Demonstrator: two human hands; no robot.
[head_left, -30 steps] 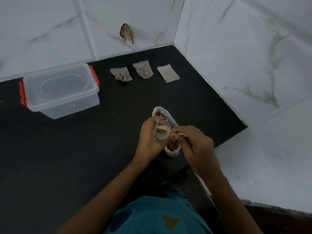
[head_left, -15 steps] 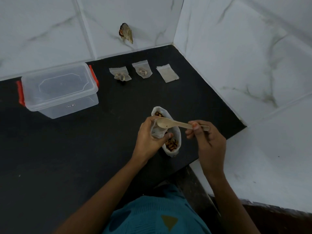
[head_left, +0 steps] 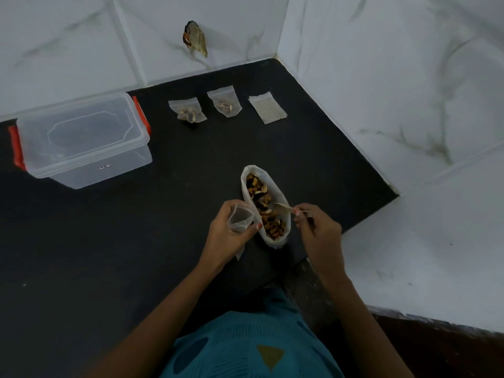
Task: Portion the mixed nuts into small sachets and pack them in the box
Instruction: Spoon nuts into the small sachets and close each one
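Observation:
A white bag of mixed nuts (head_left: pixel 275 240) lies open on the black counter (head_left: pixel 109 241). My left hand (head_left: pixel 230 236) holds a small clear sachet (head_left: pixel 240 217) with its mouth open, just left of the bag. In my right hand (head_left: pixel 317 230) is a wooden spoon (head_left: pixel 283 208), its bowl dipped over the nuts. Two filled sachets (head_left: pixel 188 113) (head_left: pixel 225 105) and a flat empty one (head_left: pixel 267 109) lie in a row at the back. The clear plastic box (head_left: pixel 81 140) with red clips stands shut at the left.
White marble walls close off the back and the right side. A small dried scrap (head_left: pixel 195 39) is stuck on the back wall. The counter's front edge runs just behind my right hand, with a teal garment (head_left: pixel 245 345) below.
The spoon has left the sachet's mouth and gone down to the right into the nut bag. My left hand has shifted the sachet a little left.

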